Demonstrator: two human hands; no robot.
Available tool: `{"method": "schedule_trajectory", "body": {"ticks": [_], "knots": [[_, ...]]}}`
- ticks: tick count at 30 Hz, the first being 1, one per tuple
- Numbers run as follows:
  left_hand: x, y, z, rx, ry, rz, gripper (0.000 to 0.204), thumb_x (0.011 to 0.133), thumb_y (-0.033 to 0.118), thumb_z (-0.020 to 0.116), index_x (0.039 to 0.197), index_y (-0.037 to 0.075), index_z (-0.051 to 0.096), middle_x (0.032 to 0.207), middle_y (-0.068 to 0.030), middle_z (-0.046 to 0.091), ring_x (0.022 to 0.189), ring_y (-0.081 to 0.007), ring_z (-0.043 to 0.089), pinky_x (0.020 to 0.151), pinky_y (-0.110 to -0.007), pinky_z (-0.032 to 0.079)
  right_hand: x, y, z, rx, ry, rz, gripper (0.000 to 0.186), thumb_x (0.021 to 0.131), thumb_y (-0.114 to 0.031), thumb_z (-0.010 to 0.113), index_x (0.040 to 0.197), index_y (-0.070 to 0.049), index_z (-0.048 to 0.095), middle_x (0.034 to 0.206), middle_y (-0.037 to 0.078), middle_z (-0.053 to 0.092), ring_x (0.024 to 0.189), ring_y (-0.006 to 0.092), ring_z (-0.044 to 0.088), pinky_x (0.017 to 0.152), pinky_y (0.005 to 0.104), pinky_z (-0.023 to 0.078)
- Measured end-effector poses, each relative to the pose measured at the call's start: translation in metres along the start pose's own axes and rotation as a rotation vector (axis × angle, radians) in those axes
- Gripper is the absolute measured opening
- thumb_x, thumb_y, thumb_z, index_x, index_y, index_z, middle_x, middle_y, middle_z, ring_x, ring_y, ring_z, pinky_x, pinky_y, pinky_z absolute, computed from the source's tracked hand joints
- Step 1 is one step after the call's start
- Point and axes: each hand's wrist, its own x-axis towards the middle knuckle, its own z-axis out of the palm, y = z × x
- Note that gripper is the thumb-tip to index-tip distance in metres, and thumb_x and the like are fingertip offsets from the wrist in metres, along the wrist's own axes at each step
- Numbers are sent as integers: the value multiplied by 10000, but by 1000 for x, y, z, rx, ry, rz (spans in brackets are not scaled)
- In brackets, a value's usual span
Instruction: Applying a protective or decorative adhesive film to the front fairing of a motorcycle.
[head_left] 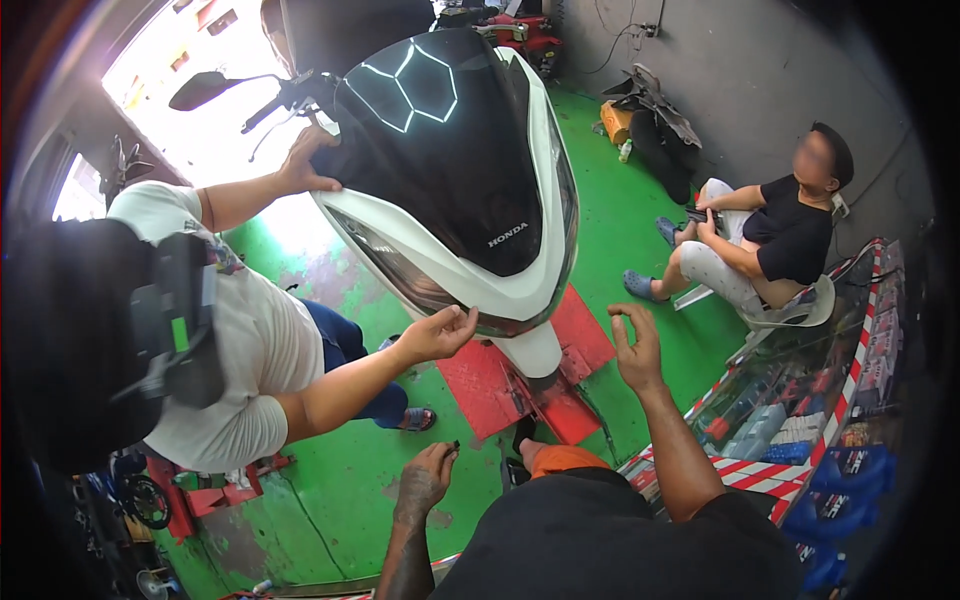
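My left hand (428, 470) is closed on a small black object (454, 444), low in the view, below the white scooter (548, 230) with its dark windscreen (420, 170). My right hand (635, 345) is raised just right of the scooter's nose, fingers curved and apart, holding nothing. A co-worker in white (270, 340) stands at the left, one hand (305, 165) on the scooter's upper side, the other (440, 330) beside its front light cover (470, 320). A red platform (470, 390) lies under the front wheel.
A seated person (775, 230) at the right holds a dark item. A glass case with striped tape (760, 420) runs along the lower right. Loose scooter parts (660, 150) lean by the grey wall. Blue bottles (835, 500) stand at bottom right; a motorbike (140, 490) is at lower left.
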Motion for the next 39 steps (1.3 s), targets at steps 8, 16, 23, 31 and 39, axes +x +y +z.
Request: {"method": "schedule_trajectory", "body": {"ticks": [8,16,23,31,39], "knots": [[-42,0,60,-61,-5,115,157,952,109,663,1089,52,716,998,-159,712,899,-370,695,778,-443,551,-45,54,18,336,-175,332,212,1045,-202,597,1141,-32,681,1007,42,687,949,136,626,862,314,486],[-33,44,107,-138,-172,1,218,933,109,658,1135,95,741,1033,-149,729,930,-362,697,801,-443,567,-34,138,23,466,-280,397,197,1043,-185,606,1155,-36,669,995,19,676,911,106,608,810,277,485],[25,113,189,-88,-80,-211,211,958,159,635,1137,103,733,996,-156,739,900,-370,705,775,-468,568,58,227,-10,295,-456,141,210,995,-89,594,1186,-52,673,1107,119,715,1056,253,674,949,372,510],[116,239,281,-408,42,-598,193,1027,175,576,1157,52,648,971,-195,737,920,-404,707,775,-483,553,205,307,-5,261,-795,-397,262,944,1,615,1171,-77,720,1124,117,723,1097,255,664,897,337,535],[138,320,279,-284,531,-555,232,1050,223,560,1174,31,601,888,-198,712,842,-388,709,730,-481,537,227,188,-29,157,-1424,-357,212,919,-300,730,915,-88,733,738,63,697,669,223,688,626,364,529]]}}
